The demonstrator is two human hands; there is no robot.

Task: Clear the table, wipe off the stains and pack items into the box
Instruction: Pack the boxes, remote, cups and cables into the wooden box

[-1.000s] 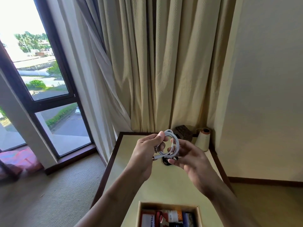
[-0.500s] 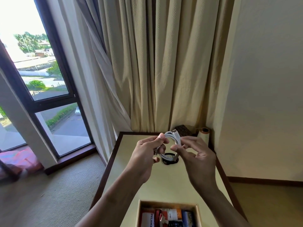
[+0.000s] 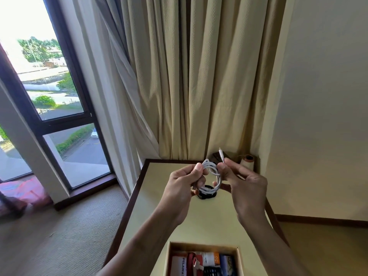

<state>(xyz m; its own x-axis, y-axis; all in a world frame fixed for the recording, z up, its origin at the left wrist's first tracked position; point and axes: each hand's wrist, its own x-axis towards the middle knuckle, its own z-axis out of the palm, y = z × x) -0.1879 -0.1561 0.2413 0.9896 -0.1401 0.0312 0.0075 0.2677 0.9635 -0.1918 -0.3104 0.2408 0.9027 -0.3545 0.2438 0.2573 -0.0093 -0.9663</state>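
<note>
Since a second ago my right hand [image 3: 246, 183] has turned knuckles-up and drawn the cable's free plug end out of the loop, so the tip now sticks up toward twelve o'clock above the fingers; the coil has stayed in place over the table [image 3: 159, 196]. Working left to right: the window [image 3: 49, 86] sits at nine o'clock, then the beige curtain [image 3: 179, 76] at twelve. My left hand [image 3: 184, 188] is closed on the white cable coil [image 3: 212, 177], thumb on top and fingers below, pinning the turns together so they do not spring apart. Right beside it, the right hand pinches the loose tail between thumb and forefinger, which I judge is to wrap or tuck it round the bundle. Below the coil a small black round object [image 3: 206, 195] lies on the tabletop. At one o'clock, in the far corner, stand a dark object [image 3: 218, 156] and a cone of thread [image 3: 247, 162]. The cardboard box [image 3: 203, 246] waits at six o'clock, already partly filled, near enough to drop the coil in.
</note>
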